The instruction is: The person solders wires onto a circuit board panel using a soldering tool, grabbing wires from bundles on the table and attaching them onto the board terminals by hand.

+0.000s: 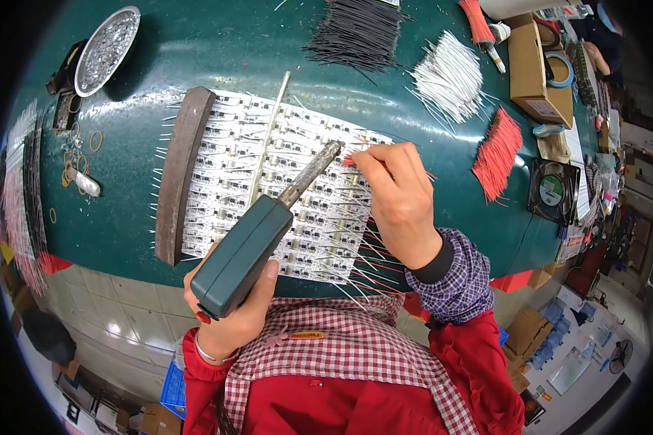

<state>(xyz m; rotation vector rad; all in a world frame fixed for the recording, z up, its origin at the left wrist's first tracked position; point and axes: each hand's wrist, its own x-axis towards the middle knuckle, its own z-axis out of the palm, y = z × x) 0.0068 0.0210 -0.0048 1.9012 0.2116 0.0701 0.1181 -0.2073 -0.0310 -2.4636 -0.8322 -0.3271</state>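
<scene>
My left hand (233, 328) is wrapped round a dark green soldering gun (244, 255). Its metal barrel points up and right, with the tip over a white panel of small circuit boards (225, 156). Close to that tip, my right hand (401, 203) pinches a red wire (350, 158) against the panel's upper right part. Rows of dark components cover the panel, and thin white and red wires stick out along its right side. A heavy brownish bar (184, 177) lies across the panel's left edge. A thin pale rod (270, 138) crosses its middle.
Bundles of black wires (355, 32), white wires (450, 76) and red wires (498, 156) lie on the green table (479, 239). A metal dish (107, 52) stands far left, above scattered rubber bands (96, 141). A cardboard box (533, 72) and small fan (553, 190) stand right.
</scene>
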